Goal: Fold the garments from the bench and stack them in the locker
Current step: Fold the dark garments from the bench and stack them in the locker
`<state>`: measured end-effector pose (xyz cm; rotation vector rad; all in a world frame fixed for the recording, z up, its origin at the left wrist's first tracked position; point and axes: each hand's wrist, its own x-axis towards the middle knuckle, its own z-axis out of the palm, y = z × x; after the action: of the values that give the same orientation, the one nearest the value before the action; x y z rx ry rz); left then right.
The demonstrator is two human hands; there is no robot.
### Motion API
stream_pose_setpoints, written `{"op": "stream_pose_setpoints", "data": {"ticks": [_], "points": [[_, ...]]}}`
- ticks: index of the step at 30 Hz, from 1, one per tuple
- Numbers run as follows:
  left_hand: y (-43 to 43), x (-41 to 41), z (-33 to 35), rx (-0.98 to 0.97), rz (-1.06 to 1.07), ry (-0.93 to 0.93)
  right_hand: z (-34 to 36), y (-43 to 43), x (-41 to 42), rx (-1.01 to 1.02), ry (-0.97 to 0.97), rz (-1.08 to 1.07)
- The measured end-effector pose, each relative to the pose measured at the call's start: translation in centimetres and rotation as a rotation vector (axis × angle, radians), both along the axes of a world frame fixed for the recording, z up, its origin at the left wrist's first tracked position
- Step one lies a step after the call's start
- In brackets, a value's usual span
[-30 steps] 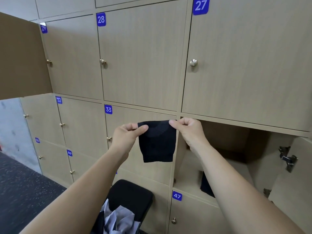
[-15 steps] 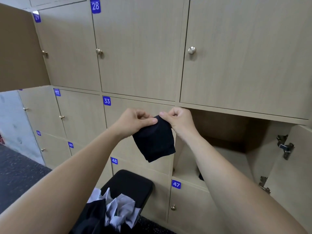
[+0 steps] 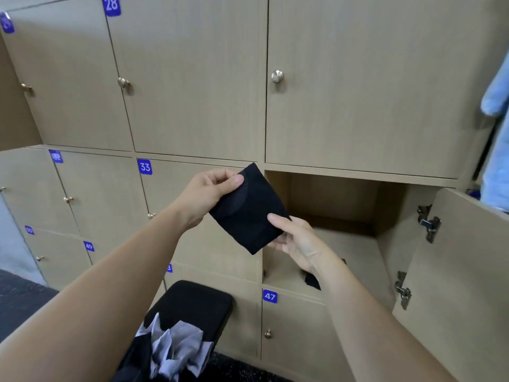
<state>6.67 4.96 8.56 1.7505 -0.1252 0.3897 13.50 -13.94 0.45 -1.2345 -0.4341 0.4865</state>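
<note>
- Beige wooden lockers with blue number tags fill the wall ahead; both bare arms reach toward them.
- Left hand is raised, fingers curled and thumb pressed down on the upper left edge of a black garment, pinching it.
- Right hand sits lower and to the right, palm turned up, thumb on top of the cloth and fingers under its lower right edge, gripping it as well.
- Between the two hands the garment is a small, flat, folded piece, tilted so one corner points up and another down; a faint curved seam crosses its face.
- Just behind the right hand stands the open locker, its door swung out to the right on two metal hinges.
- Below the right wrist, a dark piece of cloth lies on the locker floor, partly hidden by the forearm.
- Below the left forearm is a black padded bench bearing a crumpled grey and black pile.
- Far right of the hands, light blue fabric hangs at the frame edge.
</note>
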Motion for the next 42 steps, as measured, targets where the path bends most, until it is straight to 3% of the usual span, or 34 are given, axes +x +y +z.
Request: {"op": "stream_pose_setpoints", "data": {"ticks": [4,7,11,14,18,22,27,31,35,42], "points": [[-2.0,1.8,-2.3,-0.171,0.065,-0.017,-0.9,-0.7,0.0,0.168,0.15,-0.069],[-3.9,3.3,-4.7,-0.248,0.13,0.033,-1.5,-0.7,0.1,0.098,0.169,-0.313],[-7.1,5.4,-9.2,-0.087,0.424,0.101,-4.1,-1.4,0.3,-0.292,-0.182,-0.805],[-9.0,6.3,-12.3,0.129,0.512,0.105,-6.4,-3.1,1.3,-0.46,-0.344,-0.957],[-10.5,8.3,-16.9,0.34,0.501,0.238,-10.4,-5.8,3.4,-0.689,-0.366,-0.962],[-12.4,10.4,-21.7,0.33,0.363,0.427,-15.7,-8.2,5.7,-0.761,-0.274,-0.89],[-12.8,14.0,-27.1,0.034,0.21,0.649,-20.3,-10.9,9.1,-0.906,-0.162,-0.732],[-12.8,18.1,-28.7,0.074,0.179,0.61,-20.9,-12.4,13.6,-0.849,-0.111,-0.641],[-13.6,23.9,-27.8,0.038,0.167,0.531,-19.7,-13.4,19.2,-0.836,-0.144,-0.694],[-13.7,29.2,-29.4,0.001,0.127,0.575,-21.4,-13.4,24.3,-0.742,-0.036,-0.7]]}}
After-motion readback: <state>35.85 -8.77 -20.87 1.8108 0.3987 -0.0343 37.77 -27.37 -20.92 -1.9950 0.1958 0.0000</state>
